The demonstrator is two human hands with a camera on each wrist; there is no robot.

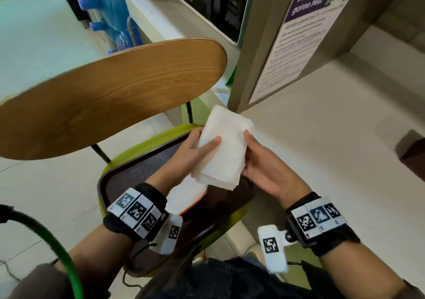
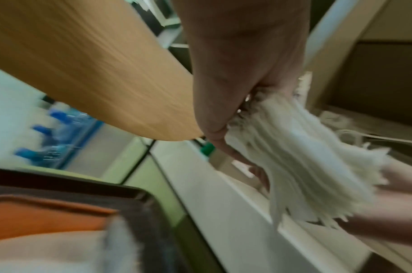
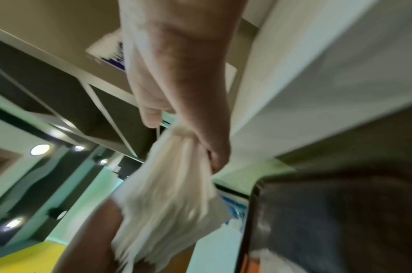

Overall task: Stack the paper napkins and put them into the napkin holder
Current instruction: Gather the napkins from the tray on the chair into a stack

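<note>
Napkins: we hold a stack of white paper napkins (image 1: 222, 147) in the air between both hands, above a tray and beside the worktop; the sheets are soft and thin, the near edges fanned and uneven.
Left hand: our left hand (image 1: 192, 148) grips one long side of the stack, thumb laid on top, fingers underneath.
Right hand: our right hand (image 1: 264, 167) grips the other long side, thumb tip on the top sheet.
Tray: a dark rectangular tray (image 1: 142, 170) with rounded corners lies on a lime-green seat; on it sits an orange-edged napkin holder (image 1: 186, 197) with white napkins inside.
Chair: a curved wooden chair back (image 1: 103, 96) with visible grain.
Writing: a poster (image 1: 299, 39) reads "Heaters gonna heat"; we cannot read the smaller print.
Worktop: a pale, smooth worktop (image 1: 333, 126).
</note>
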